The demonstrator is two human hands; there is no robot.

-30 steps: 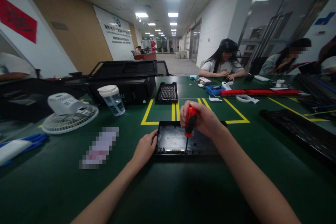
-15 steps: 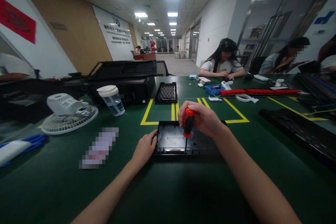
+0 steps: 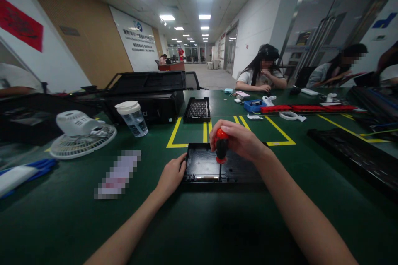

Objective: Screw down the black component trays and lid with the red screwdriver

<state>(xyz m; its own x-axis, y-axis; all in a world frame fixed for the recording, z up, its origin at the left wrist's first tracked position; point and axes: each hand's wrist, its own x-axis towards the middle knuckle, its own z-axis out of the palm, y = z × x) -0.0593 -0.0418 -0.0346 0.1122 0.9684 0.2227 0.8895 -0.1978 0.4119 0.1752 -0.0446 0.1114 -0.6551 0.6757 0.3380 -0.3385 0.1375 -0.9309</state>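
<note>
Now the right hand (image 3: 238, 138) grips the screwdriver (image 3: 222, 150) more upright than a second ago.
Its shaft drops into the black panel (image 3: 202, 159) beside the near edge, tip indistinct; the left hand (image 3: 171, 176) clasps the left rim. Green tabletop (image 3: 199, 223) spreads nearer; the right forearm (image 3: 292, 190) covers the right end.

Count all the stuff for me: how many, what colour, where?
shallow case: 1, black, front middle
screwdriver: 1, red and black, over the case
tray: 1, black, beyond the case
cup: 1, clear, white lid, left
large box: 1, black, behind the cup
fan: 1, white, far left
blurred item: 1, pale, left
long part: 1, black, far right
small box: 1, blue, back right
table: 1, green, underneath
other people: several, some in white, left, right, back
left hand: 1, bare, on the case's left edge
right hand: 1, bare, gripping the screwdriver
</note>
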